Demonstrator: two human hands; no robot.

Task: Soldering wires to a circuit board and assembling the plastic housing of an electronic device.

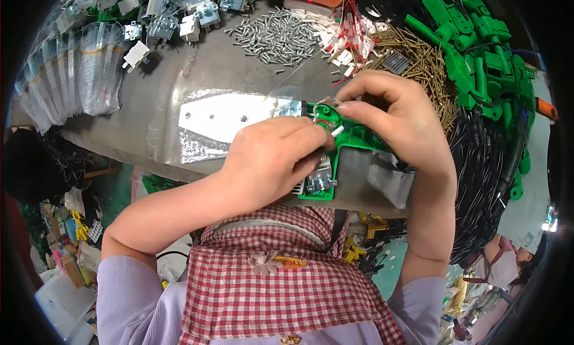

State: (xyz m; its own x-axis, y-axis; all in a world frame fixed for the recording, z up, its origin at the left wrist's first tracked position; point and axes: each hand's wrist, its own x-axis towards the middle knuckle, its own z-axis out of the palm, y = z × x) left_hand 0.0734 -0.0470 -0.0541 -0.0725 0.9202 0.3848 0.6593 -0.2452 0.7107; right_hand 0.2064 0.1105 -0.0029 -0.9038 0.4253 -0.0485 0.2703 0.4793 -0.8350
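Observation:
An opened green plastic tool housing [345,136] lies on the bench in front of me, wires and a small metal part [321,181] inside it. From its left end sticks out a flat white plate [209,119] with a pointed tip and several holes. My left hand [272,151] rests over the housing with its fingers curled onto it; the fingertips are partly hidden. My right hand [397,115] pinches thumb and forefinger together at the housing's far edge, on what looks like a thin wire [323,102]. Between the hands shows a short white sleeve [338,131].
Loose screws [275,37], white connectors with red wires [353,43] and long brass-coloured screws [418,64] lie at the back. Metal thermostat-like parts [206,13] and clear plastic bags [84,73] are far left. Green housings [487,76] and black cables [478,184] pile up on the right.

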